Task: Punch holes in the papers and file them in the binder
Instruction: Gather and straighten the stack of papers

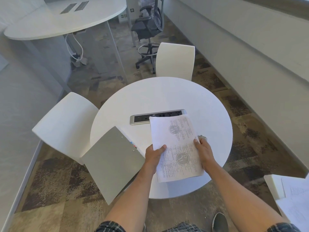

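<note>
So from my feed, both hands were up over the round white table (167, 91), holding the papers (173, 144) between them. The left hand (154, 157) was pinching the stack's left edge with the thumb on top, and the right hand (204, 152) was gripping the right edge the same way, so the sheets sat right between the two, printed side up, far end tilted out over the power strip (142, 118) set into the table. The grey binder (113, 163) was lying closed just left of the left hand, hanging partly off the table's edge. Something small peeked out behind the right hand, but I couldn't tell what it was. More loose sheets (296, 196) were off to the far right.
</note>
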Available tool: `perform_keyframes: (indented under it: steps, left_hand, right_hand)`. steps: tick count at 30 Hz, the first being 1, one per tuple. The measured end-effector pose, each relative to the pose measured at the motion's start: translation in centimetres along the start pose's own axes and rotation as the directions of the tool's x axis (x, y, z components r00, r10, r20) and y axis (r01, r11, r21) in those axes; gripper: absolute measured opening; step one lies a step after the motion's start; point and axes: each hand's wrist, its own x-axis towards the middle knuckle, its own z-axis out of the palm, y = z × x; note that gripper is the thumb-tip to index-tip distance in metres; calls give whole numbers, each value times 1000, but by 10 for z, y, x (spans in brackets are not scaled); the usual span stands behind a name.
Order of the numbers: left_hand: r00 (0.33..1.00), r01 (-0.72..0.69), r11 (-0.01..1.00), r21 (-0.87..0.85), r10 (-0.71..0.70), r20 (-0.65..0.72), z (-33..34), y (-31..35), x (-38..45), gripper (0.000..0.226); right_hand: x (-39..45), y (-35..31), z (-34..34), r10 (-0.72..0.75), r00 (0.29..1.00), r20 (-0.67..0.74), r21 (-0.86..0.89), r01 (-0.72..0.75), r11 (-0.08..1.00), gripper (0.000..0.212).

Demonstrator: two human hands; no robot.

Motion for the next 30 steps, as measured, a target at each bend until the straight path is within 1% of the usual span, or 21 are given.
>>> perform_keyframes:
  steps: [3,6,9,11,15,19,21,23,25,26,27,28,29,30]
  left_hand:
    - [999,-10,1000,5,10,-39,-1,-2,1,10]
    - [999,-17,999,37,18,-37,-8,-2,5,9]
    - [1000,-21,991,134,21,-1,-14,1,8,15]
    - [999,-32,979,203,26,28,-17,4,10,21]
    - [998,-54,940,338,44,38,-20,16,14,16]
    - [998,-56,928,369,50,26,-20,27,16,19]
    - [998,-68,910,410,61,29,-20,29,18,23]
    - [996,-88,878,470,73,50,-22,35,19,21]
    - [991,-126,814,568,84,99,-21,44,21,18]
    - [987,-157,750,643,88,138,-20,50,22,14]
    - [979,-200,654,730,97,182,-17,57,23,10]
    - [968,-247,530,811,104,227,-13,64,23,10]
    - [955,-296,404,865,104,278,-7,71,24,11]
    - [940,-341,289,894,85,331,2,78,23,10]
  right_hand:
    - [-1,1,-1,-32,999,0,-19,32,999,26]
    - [3,5,-6,-9,1000,14,-32,9,999,18]
    - [7,10,-12,53,997,64,-52,-49,997,12]
    - [9,13,-17,78,993,89,-96,-69,993,11]
    - [12,13,-22,93,988,122,-160,-73,984,14]
    - [15,4,-22,60,993,100,-152,-44,987,12]
    - [17,0,-22,18,998,66,-154,-7,988,18]
    - [20,-3,-21,-41,999,-24,-172,37,984,32]
    - [23,-7,-22,-134,979,-151,-262,91,961,48]
    - [23,-10,-22,-205,962,-180,-322,139,936,55]
    - [24,-14,-22,-303,939,-165,-403,216,889,65]
    - [24,-19,-23,-419,903,-94,-502,320,803,78]
    - [24,-24,-23,-524,851,32,-607,433,666,90]
    - [24,-30,-22,-600,779,182,-684,538,492,96]
